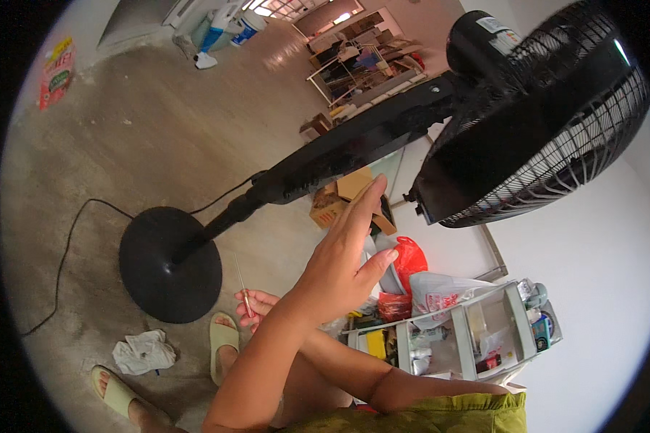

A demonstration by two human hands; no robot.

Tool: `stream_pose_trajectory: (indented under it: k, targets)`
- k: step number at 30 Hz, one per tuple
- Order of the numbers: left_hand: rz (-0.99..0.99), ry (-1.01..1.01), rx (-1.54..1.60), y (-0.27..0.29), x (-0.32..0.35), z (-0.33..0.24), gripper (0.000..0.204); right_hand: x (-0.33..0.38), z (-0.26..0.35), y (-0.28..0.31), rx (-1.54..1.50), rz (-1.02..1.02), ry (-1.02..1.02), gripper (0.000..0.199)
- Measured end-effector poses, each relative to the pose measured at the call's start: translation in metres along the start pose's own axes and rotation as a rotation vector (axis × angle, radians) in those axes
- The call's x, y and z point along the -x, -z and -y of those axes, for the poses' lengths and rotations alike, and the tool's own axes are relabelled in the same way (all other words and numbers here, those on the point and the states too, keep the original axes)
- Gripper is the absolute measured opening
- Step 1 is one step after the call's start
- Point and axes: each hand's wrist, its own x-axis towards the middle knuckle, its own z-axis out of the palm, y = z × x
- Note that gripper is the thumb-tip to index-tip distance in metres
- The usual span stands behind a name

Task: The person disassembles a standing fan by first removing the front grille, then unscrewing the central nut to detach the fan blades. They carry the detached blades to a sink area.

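Observation:
My left hand (343,270) is raised in front of a black pedestal fan (339,162), its fingers stretched out and the thumb apart. Nothing shows in it. It is below the fan's column and left of the caged head (542,130), and I cannot tell whether it touches the fan. Lower down, my right hand (256,307) reaches across under my left forearm. Its fingers are closed on the handle of a screwdriver (245,294), whose thin shaft points up. Left of it stands the fan's round black base (170,263) on the floor.
A grey shelf rack (458,339) with bags and small items stands at the right, beside a red plastic bag (410,261). Behind my left hand is a cardboard box (326,207). A white cloth (144,351) and a black cord (71,231) lie on the floor.

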Motion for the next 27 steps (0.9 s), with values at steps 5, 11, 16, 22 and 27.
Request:
stream_pose_trajectory:
  k: [5,11,16,22,27]
  targets:
    - [0.078,-0.014,-0.053,-0.016,-0.014,-0.005,0.076,-0.002,-0.009,0.008,0.002,-0.011,-0.003,0.024]
    - [0.020,0.113,-0.037,-0.024,-0.022,0.004,0.055,-0.014,-0.011,0.035,-0.038,0.015,0.034,0.027]
    - [-0.136,0.188,-0.194,-0.026,-0.029,0.010,0.027,0.000,-0.008,0.025,-0.091,-0.032,0.076,0.014]
    - [-0.209,-0.026,-0.458,-0.025,-0.045,0.005,0.018,0.011,0.003,0.023,-0.098,0.121,0.080,0.018]
    - [-0.241,0.165,-0.134,-0.027,-0.043,0.002,0.013,0.013,0.009,0.022,-0.036,0.079,0.090,0.027]
